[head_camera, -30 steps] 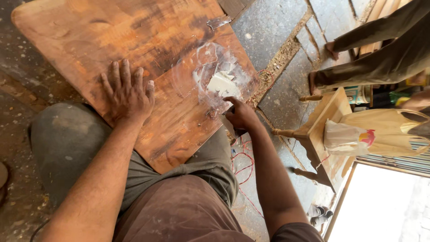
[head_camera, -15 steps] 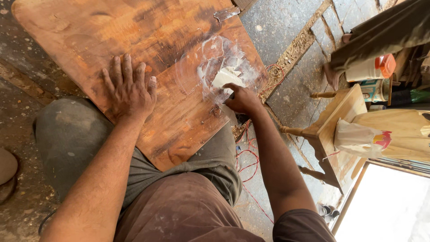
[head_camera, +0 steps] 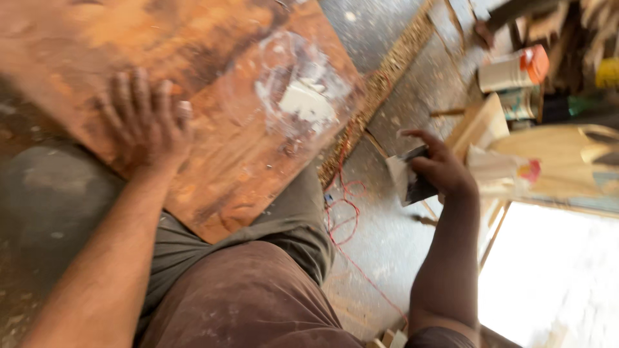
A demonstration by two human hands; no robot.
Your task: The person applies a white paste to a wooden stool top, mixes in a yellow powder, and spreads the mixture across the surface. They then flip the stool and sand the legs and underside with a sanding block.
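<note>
— Since the earlier view, the right hand point(head_camera: 433, 169) has come off the board and swung out to the right of centre in the frame, above the dusty floor point(head_camera: 380, 238). It carries a flat scraper point(head_camera: 407, 176), pinched between thumb and curled fingers, so that grip is closed on the tool.

— And the left hand point(head_camera: 146, 125)?

— It stays spread flat on the wooden board point(head_camera: 213, 138) at left of centre, fingers open, pressing down and holding nothing. The board fills the upper left of the frame and rests tilted across the lap.

— How would the scraper handle?

— I judge it light, thin and stiff, with a smear of pale filler that could make the blade slippery. It is best held by the dark back part, as now, away from the working edge.

— The filler itself?

— A white patch point(head_camera: 308, 103) sits on the board near its right edge, upper middle of the frame; it looks soft and pasty, easily smudged.

— Room to move?

— The board's right edge drops off just beside the patch, with a line of wood shavings point(head_camera: 380, 84) below it. A red cord point(head_camera: 348, 212) loops on the floor under the right arm. At upper right stand a white can with an orange lid point(head_camera: 512, 69) and a wooden stool point(head_camera: 480, 125), close to the right hand. Between board and stool is open space.
</note>
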